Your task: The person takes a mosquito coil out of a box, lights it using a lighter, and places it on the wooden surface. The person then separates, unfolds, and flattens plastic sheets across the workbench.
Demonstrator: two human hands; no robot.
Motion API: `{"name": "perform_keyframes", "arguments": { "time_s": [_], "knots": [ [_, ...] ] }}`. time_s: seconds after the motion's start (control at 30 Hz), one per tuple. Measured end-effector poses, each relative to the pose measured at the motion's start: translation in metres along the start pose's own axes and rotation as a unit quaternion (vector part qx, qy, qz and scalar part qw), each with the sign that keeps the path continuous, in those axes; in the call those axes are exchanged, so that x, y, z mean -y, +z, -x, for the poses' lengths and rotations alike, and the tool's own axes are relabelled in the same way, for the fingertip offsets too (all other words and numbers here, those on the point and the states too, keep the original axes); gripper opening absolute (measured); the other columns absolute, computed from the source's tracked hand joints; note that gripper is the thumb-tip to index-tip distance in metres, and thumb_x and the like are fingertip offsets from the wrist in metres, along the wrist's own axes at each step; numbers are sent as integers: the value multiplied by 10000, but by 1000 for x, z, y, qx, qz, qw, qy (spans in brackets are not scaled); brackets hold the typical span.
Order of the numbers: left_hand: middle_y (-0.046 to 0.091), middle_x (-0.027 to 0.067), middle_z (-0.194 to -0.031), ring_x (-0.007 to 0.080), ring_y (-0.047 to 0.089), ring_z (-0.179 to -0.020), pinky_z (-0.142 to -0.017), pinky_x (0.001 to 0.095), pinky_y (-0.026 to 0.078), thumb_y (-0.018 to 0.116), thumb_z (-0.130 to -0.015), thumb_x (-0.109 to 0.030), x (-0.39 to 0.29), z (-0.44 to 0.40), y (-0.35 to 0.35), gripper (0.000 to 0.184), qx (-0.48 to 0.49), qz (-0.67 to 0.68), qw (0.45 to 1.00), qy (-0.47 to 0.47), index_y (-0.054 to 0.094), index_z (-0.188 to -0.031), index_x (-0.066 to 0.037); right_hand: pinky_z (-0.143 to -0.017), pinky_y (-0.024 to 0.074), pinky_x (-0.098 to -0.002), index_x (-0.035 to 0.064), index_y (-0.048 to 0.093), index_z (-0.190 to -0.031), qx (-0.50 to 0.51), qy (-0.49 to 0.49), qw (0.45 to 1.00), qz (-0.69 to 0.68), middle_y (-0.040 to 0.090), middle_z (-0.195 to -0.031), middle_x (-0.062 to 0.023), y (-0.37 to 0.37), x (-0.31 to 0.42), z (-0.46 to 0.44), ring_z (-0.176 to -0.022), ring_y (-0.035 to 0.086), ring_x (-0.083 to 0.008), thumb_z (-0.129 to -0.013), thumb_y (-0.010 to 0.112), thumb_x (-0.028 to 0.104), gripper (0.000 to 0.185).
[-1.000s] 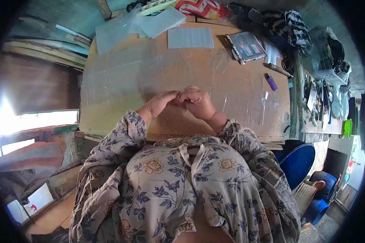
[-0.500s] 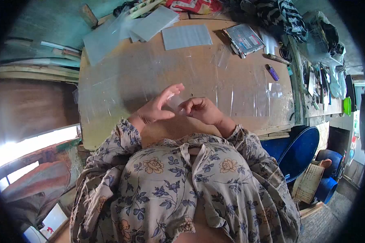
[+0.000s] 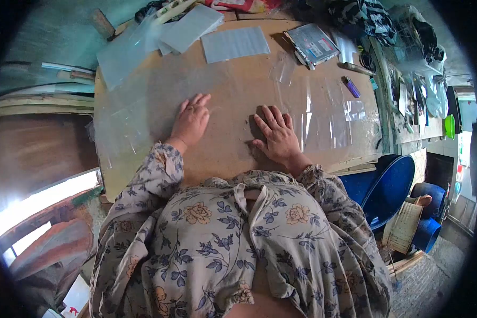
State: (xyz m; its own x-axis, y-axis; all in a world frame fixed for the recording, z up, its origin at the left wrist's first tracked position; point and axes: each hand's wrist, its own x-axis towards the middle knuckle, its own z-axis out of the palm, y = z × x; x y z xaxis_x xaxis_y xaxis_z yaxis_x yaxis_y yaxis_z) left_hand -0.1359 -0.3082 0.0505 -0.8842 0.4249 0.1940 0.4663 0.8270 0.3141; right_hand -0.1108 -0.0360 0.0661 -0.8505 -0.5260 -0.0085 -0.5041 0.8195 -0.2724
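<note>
My left hand lies palm down on a thin, clear plastic sheet spread over the wooden tabletop. Its fingers are slightly bent and hold nothing. To the right, my right hand rests flat with the fingers spread, close to several clear plastic strips that shine with reflected light. A small clear plastic piece lies above the right hand. Between the hands the sheet edges are hard to make out.
Translucent sheets are stacked at the back, beside a single frosted sheet. A flat printed box, a purple lighter and a knife-like tool lie at the right. Below the table's right edge stands a blue barrel.
Both hands were raised and close together, fingers curled around something clear. Now they have moved apart and down onto the tabletop, with the right hand opened flat.
</note>
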Motion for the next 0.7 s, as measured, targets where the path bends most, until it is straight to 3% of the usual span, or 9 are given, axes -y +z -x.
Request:
{"name": "perform_keyframes", "arguments": {
  "time_s": [0.17,0.27,0.33,0.37,0.43,0.57,0.7],
  "knots": [
    [402,102,-1230,270,318,-1173,-957,426,209,414,-818,-164,5,-5,0,119,-14,-7,1000,-13,445,-806,-50,-981,142,-486,148,321,-1262,-11,-6,1000,13,208,-1345,-92,3,0,5,-1247,153,-285,-773,444,457,591],
    [479,93,-1137,278,417,-1082,-910,407,292,433,-794,-135,-3,-3,-1,83,-51,-42,997,30,462,-777,-59,-983,147,-484,138,342,-1251,-13,-7,1000,20,222,-1340,-90,2,0,5,-1245,160,-282,-783,438,445,568],
    [544,50,-946,260,514,-899,-756,378,415,467,-754,-94,-11,1,4,29,-125,36,990,45,493,-743,-86,-982,156,-482,131,355,-1240,-24,-7,1000,10,236,-1332,-92,4,-2,8,-1242,169,-281,-785,444,427,551],
    [544,50,-946,260,514,-899,-756,378,415,467,-754,-94,-17,0,2,29,-125,34,990,46,493,-743,-86,-981,164,-480,125,368,-1230,-35,-10,999,1,251,-1325,-93,5,-2,9,-1239,178,-280,-786,451,410,534],
    [520,11,-801,218,528,-764,-601,352,455,510,-708,-79,-31,-4,-2,38,-76,-29,995,63,518,-727,-112,-979,172,-478,113,385,-1214,-45,-11,999,-3,269,-1314,-97,8,-3,14,-1234,192,-280,-788,456,389,513],
    [497,-5,-755,194,519,-719,-564,343,454,539,-688,-100,-30,-11,17,60,-90,-72,989,89,542,-741,-128,-974,189,-473,82,439,-1157,-53,-7,999,2,327,-1276,-107,9,1,24,-1214,239,-281,-786,476,337,452],
    [509,8,-838,209,499,-798,-665,338,449,537,-678,-114,-37,-8,12,210,-30,-60,993,100,566,-884,-137,-971,201,-463,71,467,-1123,-70,-15,997,-5,350,-1259,-108,12,0,31,-1199,265,-279,-784,479,325,424]
  ]
}}
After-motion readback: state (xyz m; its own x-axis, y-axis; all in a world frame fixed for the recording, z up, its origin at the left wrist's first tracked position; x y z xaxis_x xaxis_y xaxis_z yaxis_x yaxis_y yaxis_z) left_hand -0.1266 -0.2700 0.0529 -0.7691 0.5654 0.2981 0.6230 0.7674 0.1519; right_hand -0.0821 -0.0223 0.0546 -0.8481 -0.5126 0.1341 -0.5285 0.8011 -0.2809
